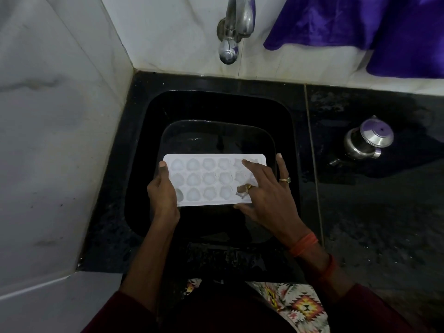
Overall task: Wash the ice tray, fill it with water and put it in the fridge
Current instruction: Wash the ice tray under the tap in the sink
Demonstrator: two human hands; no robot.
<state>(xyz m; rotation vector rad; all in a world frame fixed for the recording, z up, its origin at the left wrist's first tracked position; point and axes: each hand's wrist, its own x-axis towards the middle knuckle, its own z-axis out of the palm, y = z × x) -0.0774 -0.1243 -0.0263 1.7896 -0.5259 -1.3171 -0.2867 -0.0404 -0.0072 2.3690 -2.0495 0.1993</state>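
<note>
Over the black stone sink (144, 140), tap (236, 22) at twelve o'clock dry, left hand (163, 195) grips the white plastic ice tray (206, 180); right hand (266, 195), fingers spread, rubs its cups. Washing seems underway; filling and fridge remain.

White ice tray (211, 179) at centre, pale cavities. Black sink (144, 145) around it, black speckled counter (374, 224) at 3 o'clock. White marble-veined wall tiles (55, 140) at 9 o'clock. Purple cloth (374, 27) at 1 o'clock. Silver tap (236, 27) at 12 o'clock. Steel pot (367, 140) reflecting purple. Gold rings and orange threads on my right hand (271, 198). Geometric patterned fabric (300, 306) at 5 o'clock: cream, orange, yellow, black.
</note>
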